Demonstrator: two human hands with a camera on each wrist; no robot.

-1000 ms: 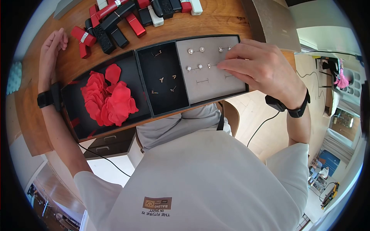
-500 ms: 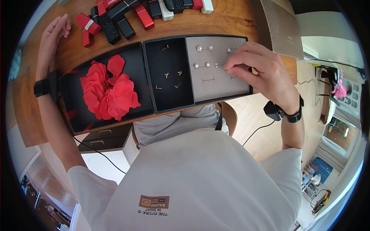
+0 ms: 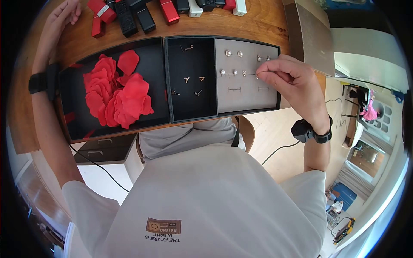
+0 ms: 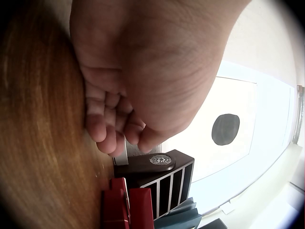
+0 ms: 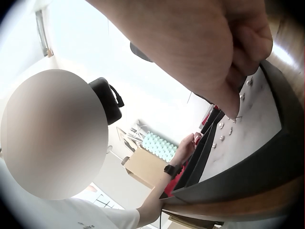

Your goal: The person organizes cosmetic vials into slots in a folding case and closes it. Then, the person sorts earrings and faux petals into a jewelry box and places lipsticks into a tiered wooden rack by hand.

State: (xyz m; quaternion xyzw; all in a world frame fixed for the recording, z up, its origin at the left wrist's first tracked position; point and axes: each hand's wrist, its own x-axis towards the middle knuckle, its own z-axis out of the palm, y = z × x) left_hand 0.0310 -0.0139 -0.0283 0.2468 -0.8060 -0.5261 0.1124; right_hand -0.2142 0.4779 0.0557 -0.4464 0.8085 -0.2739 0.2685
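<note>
My right hand point(image 3: 294, 84) is over the right end of the grey earring pad point(image 3: 247, 102), thumb and forefinger pinching a small earring point(image 3: 257, 77) close over the pad. The right wrist view shows this earring point(image 5: 232, 120) at the fingertips. Just left of it on the pad sits a small sparkly stud point(image 3: 244, 73). Pearl earrings point(image 3: 229, 72) stand in pairs in the pad's slits. Several small gold-coloured earrings point(image 3: 186, 79) lie loose in the black middle compartment point(image 3: 193, 103). Holding nothing, my left hand point(image 3: 62, 15) lies on the wooden table, fingers loosely curled.
Red fabric petals point(image 3: 118, 94) fill part of the box's left compartment point(image 3: 157, 51). Behind the box lie several red, black and white lipstick-like tubes point(image 3: 169, 12). A brown cardboard box point(image 3: 309, 38) stands at the back right. The box sits along the table's front edge.
My right hand has drawn back a little, uncovering the upper right pair of earrings; its thumb and forefinger still meet over the middle row. The left hand stays on the table as the head view shifts.
</note>
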